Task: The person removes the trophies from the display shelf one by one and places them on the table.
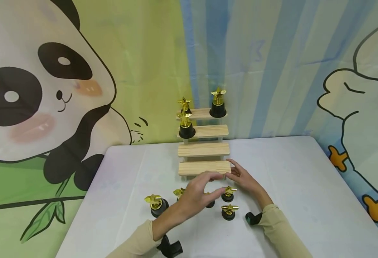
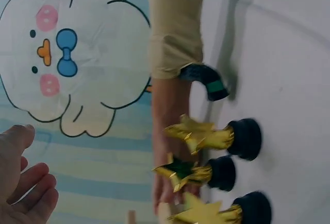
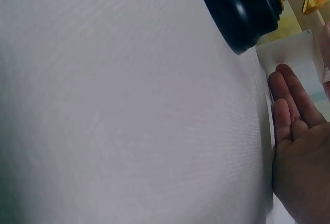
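A stepped wooden rack (image 1: 204, 149) with pale steps stands on the table. My right hand (image 1: 244, 179) is at the right end of its lowest step, fingers stretched along a white side support in the right wrist view. Over the table in front of the rack, my left hand (image 1: 195, 195) hangs with thumb and fingers apart and nothing between them. Small gold star trophies with black bases surround it: one trophy (image 1: 156, 206) to its left, another trophy (image 1: 228, 212) to its right, and more partly behind it. In the left wrist view a trophy (image 2: 246, 139) stands near the right forearm.
On the rack, one trophy (image 1: 218, 107) stands at the top right, another trophy (image 1: 187, 129) on the step below at left, partly covering a third behind it. A white cloth covers the table (image 1: 272, 161). A printed curtain (image 1: 156, 71) hangs behind it.
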`<state>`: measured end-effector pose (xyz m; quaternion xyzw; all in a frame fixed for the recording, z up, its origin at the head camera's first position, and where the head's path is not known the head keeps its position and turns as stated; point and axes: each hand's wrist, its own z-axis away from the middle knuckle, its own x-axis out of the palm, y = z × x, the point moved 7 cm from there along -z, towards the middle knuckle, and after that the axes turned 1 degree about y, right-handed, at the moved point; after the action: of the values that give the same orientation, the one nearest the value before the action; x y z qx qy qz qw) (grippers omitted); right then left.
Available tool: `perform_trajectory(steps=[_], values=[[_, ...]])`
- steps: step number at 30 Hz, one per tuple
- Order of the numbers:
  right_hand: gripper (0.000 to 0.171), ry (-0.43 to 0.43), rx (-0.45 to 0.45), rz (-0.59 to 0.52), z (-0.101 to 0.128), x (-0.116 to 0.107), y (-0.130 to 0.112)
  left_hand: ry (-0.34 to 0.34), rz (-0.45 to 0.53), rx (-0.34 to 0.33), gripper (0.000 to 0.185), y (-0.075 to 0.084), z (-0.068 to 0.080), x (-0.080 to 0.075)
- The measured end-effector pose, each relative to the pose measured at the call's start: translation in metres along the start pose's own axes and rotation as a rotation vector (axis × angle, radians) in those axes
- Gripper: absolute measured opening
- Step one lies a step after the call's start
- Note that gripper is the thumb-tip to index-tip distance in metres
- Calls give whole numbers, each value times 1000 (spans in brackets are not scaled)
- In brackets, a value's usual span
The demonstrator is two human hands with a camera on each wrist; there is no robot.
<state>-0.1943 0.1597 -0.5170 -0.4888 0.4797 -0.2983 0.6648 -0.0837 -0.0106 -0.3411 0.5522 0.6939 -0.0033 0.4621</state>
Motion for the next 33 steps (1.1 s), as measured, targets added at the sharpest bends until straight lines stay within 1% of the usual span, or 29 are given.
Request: perform_trajectory(steps=[3, 6, 8, 9, 11, 14, 16, 18, 21, 24, 26, 28, 33], values=[[69, -10, 2, -5, -1, 1, 0, 26, -18, 12, 36, -3, -23, -31], [69, -6, 24, -9, 1, 1, 0, 58, -40, 26, 36, -15, -51, -63], [69, -9, 31, -9, 3, 0, -6, 84, -51, 26, 36, -31, -70, -83], [69, -9, 37, -9, 5, 0, -11, 98, -67, 22, 35, -41, -79, -93], [69, -7, 40, -6, 5, 0, -11, 120, -103, 6, 34, -65, -95, -110], [69, 0, 41, -6, 4, -2, -10, 147, -164, -33, 31, -100, -112, -125], [69, 8, 33, -1, 0, -2, 0, 152, -190, -71, 30, -118, -118, -130], [69, 13, 33, -4, 0, -2, 1, 147, -192, -122, 31, -132, -122, -130], [68, 3, 38, -10, 1, 2, 4, 121, -165, -216, 35, -153, -122, -125], [69, -2, 49, -9, 1, 4, 5, 84, -127, -297, 37, -168, -120, -118], [70, -1, 62, -10, 1, 4, 6, 68, -107, -334, 38, -175, -119, -114], [71, 4, 68, -2, 0, 4, 6, 62, -97, -353, 37, -178, -119, -111], [70, 15, 63, 1, -2, 0, 4, 64, -94, -361, 35, -180, -121, -106]])
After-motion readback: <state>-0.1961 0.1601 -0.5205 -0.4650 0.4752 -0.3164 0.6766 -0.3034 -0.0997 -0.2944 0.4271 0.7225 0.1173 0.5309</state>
